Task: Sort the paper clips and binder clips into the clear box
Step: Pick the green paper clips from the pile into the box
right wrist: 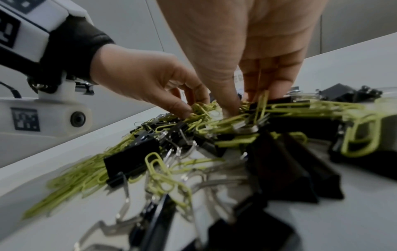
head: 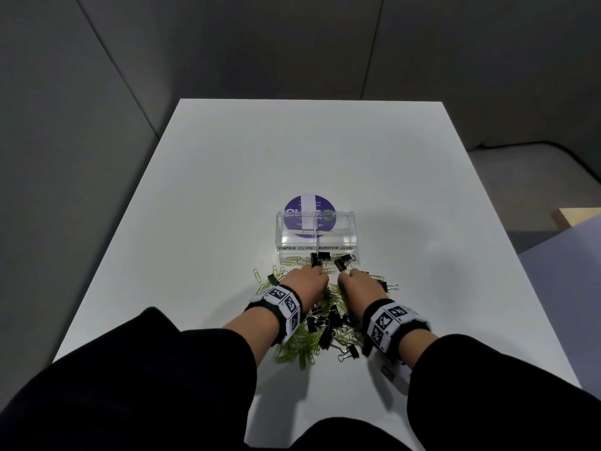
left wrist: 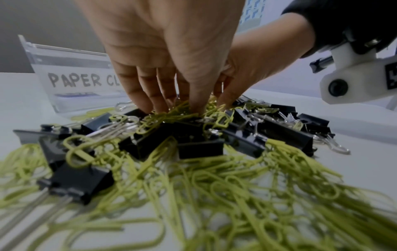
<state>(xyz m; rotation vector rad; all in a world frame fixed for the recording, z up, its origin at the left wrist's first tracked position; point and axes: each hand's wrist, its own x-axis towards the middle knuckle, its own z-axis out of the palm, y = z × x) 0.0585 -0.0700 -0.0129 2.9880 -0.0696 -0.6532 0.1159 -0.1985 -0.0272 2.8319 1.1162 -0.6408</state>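
Observation:
A clear box [head: 280, 234] with two compartments labelled PAPER CLIPS and BINDER CLIPS stands mid-table; its label [left wrist: 81, 79] shows in the left wrist view. In front of it lies a mixed pile of yellow-green paper clips [head: 300, 351] and black binder clips [head: 320, 323]. My left hand [head: 320, 271] digs its curled fingertips [left wrist: 150, 103] into the pile and pinches a tuft of paper clips [left wrist: 178, 110]. My right hand [head: 345, 274] reaches in beside it, thumb and fingers closed round an upright paper clip [right wrist: 261, 101] above a binder clip [right wrist: 283, 103].
A round purple sticker [head: 294, 205] lies on the white table [head: 201, 196] behind the box. Loose binder clips [head: 340, 264] sit right against the box front. Grey partition walls surround the table, and its right edge [head: 507, 242] drops off to lower surfaces.

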